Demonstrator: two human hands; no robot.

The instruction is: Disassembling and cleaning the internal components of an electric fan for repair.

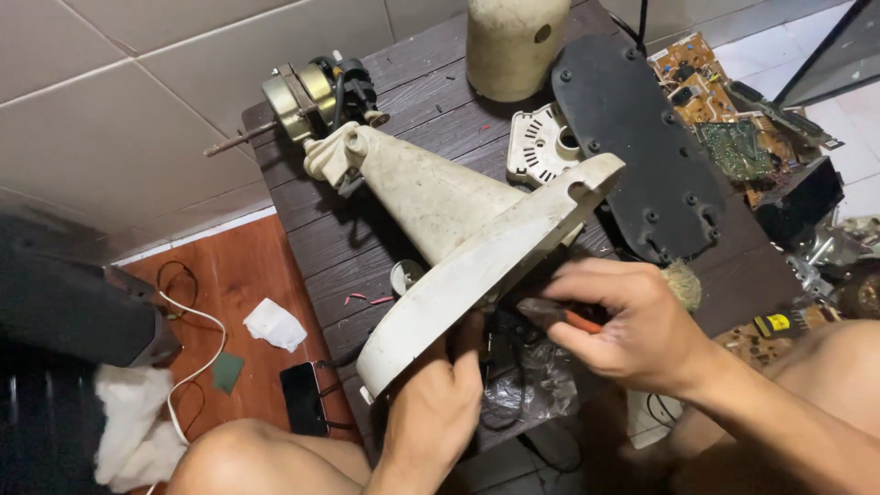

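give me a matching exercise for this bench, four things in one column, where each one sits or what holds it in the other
Things:
1. fan base
2. pliers
3. motor
4. black plate

Places:
A. at the table's far left corner
B. in the right hand
C. tilted on edge, gripped at its near rim by the left hand
D. flat on the table, beside the circuit boards

Pairs: 1-C, 2-B, 3-A, 4-D
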